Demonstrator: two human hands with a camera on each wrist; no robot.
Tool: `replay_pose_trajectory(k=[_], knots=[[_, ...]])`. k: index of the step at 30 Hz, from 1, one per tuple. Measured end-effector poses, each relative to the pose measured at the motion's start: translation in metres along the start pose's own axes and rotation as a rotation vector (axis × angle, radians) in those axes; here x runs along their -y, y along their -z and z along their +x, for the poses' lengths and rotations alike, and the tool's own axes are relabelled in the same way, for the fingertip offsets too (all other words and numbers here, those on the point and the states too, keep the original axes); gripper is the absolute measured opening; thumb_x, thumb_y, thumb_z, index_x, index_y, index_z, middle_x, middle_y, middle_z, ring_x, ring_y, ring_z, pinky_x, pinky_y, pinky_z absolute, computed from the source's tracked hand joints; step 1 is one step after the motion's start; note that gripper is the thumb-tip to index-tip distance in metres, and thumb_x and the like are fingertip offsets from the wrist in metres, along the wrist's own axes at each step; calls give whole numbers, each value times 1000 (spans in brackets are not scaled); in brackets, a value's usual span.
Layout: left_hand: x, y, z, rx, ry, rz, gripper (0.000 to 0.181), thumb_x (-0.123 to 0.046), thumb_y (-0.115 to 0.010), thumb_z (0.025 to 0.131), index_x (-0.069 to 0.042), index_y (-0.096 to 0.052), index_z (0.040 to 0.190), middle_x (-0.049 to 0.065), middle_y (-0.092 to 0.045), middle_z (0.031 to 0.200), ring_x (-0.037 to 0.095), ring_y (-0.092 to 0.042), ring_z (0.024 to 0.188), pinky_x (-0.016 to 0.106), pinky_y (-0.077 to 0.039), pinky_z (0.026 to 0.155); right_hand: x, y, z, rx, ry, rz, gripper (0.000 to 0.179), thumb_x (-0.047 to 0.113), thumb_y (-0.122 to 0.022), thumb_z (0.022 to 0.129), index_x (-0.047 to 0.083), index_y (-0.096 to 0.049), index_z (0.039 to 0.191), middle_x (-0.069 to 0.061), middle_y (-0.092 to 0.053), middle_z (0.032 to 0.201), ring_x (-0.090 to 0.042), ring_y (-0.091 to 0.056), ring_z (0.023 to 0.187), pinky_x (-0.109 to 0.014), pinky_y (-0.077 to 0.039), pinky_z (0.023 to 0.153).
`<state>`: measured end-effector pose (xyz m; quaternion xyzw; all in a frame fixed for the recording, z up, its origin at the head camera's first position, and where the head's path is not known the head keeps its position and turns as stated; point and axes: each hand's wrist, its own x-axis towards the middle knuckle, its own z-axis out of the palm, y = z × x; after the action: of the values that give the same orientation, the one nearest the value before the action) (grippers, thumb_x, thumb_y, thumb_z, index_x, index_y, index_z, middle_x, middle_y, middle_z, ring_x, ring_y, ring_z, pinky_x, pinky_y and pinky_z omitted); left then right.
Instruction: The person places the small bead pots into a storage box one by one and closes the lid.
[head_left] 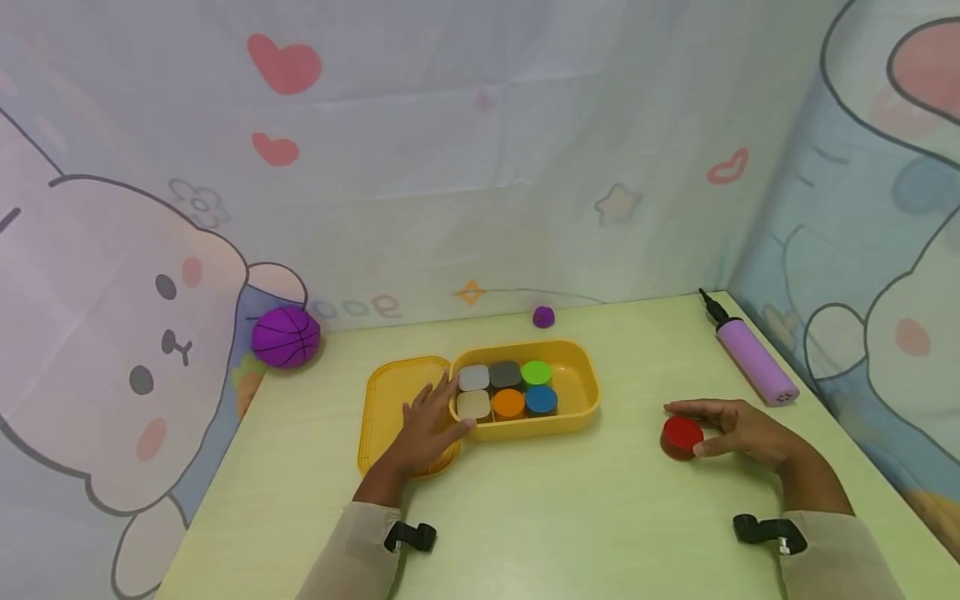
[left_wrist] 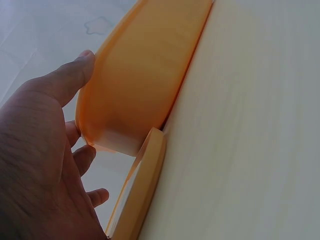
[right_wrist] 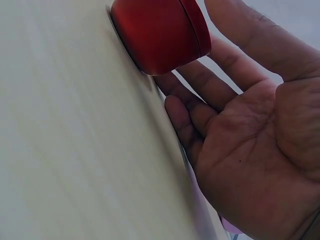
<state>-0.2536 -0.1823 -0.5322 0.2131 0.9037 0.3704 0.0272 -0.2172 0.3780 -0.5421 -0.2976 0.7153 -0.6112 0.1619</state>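
Observation:
A red round lidded jar (head_left: pixel 682 438) sits on the table to the right. My right hand (head_left: pixel 750 429) is around its right side, thumb at the near side and index finger stretched past the far side. The right wrist view shows the palm apart from the jar (right_wrist: pixel 157 37). My left hand (head_left: pixel 426 429) touches the left end of a yellow box (head_left: pixel 576 390), fingers spread at the rim and thumb at the near corner. Inside the box stand several jars with grey, dark, green, cream, orange and blue (head_left: pixel 541 400) lids. Under the left hand lies the yellow lid (head_left: pixel 386 408).
A purple ball (head_left: pixel 286 337) sits at the back left. Near the back edge is a small purple object (head_left: pixel 543 317). A pink hand pump (head_left: pixel 757 361) with a black nozzle lies at the right edge. Printed cloth hangs behind and beside the table (head_left: pixel 570 517).

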Motion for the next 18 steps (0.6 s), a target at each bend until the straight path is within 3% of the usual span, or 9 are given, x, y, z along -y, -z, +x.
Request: replay_pose_trajectory(k=[8,18], knots=[[2,-1,1,1,1,-1,86,-55,-61,109,-31,-16,177,0,-8,186,47,-6,171,87,12,122,0,0,1,21,-2,-2,66,-13,-69,97,-20,-41,156,2,-66,157,1,-64,135,-18,-57,105],[4,-1,2,3,-7,5,86,-54,-62,109,-30,-16,178,0,-8,186,48,-6,171,87,12,122,2,-2,1,-5,-42,-22,60,-11,-72,96,-18,-50,151,12,-67,155,5,-63,134,-17,-57,103]])
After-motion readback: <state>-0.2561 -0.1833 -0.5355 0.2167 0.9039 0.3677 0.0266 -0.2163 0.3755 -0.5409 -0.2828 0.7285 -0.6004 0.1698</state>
